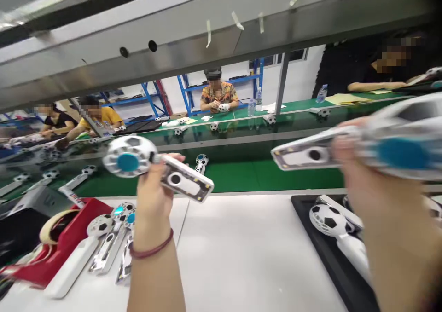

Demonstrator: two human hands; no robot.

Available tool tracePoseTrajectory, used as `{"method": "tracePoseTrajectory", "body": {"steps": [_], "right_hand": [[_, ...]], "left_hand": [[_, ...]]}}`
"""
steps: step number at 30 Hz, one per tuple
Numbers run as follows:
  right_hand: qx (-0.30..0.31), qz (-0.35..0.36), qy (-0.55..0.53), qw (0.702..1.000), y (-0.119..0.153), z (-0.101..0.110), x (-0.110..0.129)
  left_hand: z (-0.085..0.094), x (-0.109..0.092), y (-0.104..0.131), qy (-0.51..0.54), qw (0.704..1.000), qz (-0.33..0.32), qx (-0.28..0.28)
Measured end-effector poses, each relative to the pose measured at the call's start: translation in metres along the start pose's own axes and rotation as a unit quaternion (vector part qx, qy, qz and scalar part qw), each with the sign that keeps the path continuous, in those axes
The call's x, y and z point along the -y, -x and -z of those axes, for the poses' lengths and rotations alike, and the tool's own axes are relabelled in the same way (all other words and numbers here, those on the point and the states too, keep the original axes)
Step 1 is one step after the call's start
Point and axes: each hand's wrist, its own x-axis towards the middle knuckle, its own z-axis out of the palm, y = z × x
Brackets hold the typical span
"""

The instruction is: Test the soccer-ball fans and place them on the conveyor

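Note:
My left hand [154,199] is wrapped around the neck of a white handheld fan [188,179] with a football-patterned head and a blue disc at its centre. The fan's handle points right and shows a black round part and its inner side. On the right, my right hand [366,178] grips a second handheld fan [304,154], its handle pointing left and its blue-centred head smeared by motion. Both fans are raised above the white table [241,252], apart from each other.
At left, a red tape dispenser [74,240] stands beside several fans and a white handle piece [71,268]. A black tray [321,261] holds more fans at right. Beyond runs a green conveyor [238,171] carrying fans. A metal beam [179,40] crosses above; several people sit opposite.

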Motion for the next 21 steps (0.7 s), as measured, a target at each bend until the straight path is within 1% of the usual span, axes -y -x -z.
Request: {"method": "tracePoseTrajectory", "body": {"steps": [1, 2, 3, 4, 5, 6, 7, 8, 10, 11, 13, 14, 16, 18, 20, 21], "right_hand": [[-0.006, -0.015, 0.008, 1.000, -0.003, -0.013, -0.004], [-0.013, -0.056, 0.025, 0.998, -0.008, -0.028, -0.010], [0.016, -0.105, 0.056, 0.993, -0.013, -0.043, -0.018], [0.072, -0.142, 0.096, 0.983, -0.019, -0.059, -0.027], [0.116, -0.156, 0.146, 0.970, -0.026, -0.073, -0.038], [0.153, -0.157, 0.192, 0.957, -0.034, -0.085, -0.050], [0.184, -0.149, 0.227, 0.945, -0.041, -0.095, -0.063], [0.198, -0.154, 0.236, 0.939, -0.047, -0.103, -0.075], [0.220, -0.173, 0.247, 0.928, -0.060, -0.111, -0.097], [0.230, -0.183, 0.249, 0.923, -0.066, -0.111, -0.105], [0.257, -0.191, 0.251, 0.913, -0.075, -0.105, -0.113], [0.273, -0.187, 0.249, 0.910, -0.077, -0.099, -0.113], [0.308, -0.164, 0.240, 0.906, -0.075, -0.077, -0.109], [0.337, -0.144, 0.236, 0.900, -0.062, -0.043, -0.101], [0.360, -0.129, 0.260, 0.887, -0.040, -0.004, -0.093], [0.369, -0.112, 0.285, 0.877, -0.026, 0.016, -0.090]], "left_hand": [[-0.005, 0.017, -0.007, -0.071, 0.997, 0.025, 0.027], [-0.013, 0.035, -0.014, -0.151, 0.986, 0.043, 0.061], [-0.022, 0.054, -0.021, -0.239, 0.962, 0.060, 0.122], [-0.033, 0.072, -0.027, -0.275, 0.943, 0.076, 0.170], [-0.045, 0.090, -0.034, -0.295, 0.929, 0.086, 0.204], [-0.056, 0.107, -0.041, -0.320, 0.913, 0.093, 0.236], [-0.067, 0.122, -0.046, -0.351, 0.894, 0.098, 0.261], [-0.077, 0.135, -0.051, -0.385, 0.874, 0.099, 0.281], [-0.092, 0.156, -0.058, -0.464, 0.830, 0.087, 0.298], [-0.096, 0.164, -0.060, -0.502, 0.808, 0.077, 0.299], [-0.098, 0.174, -0.061, -0.567, 0.764, 0.056, 0.304], [-0.096, 0.177, -0.061, -0.589, 0.742, 0.046, 0.317], [-0.087, 0.177, -0.060, -0.613, 0.704, 0.026, 0.357], [-0.076, 0.174, -0.056, -0.620, 0.677, -0.001, 0.396], [-0.068, 0.169, -0.046, -0.621, 0.666, -0.032, 0.412], [-0.067, 0.168, -0.036, -0.619, 0.664, -0.046, 0.417]]}}
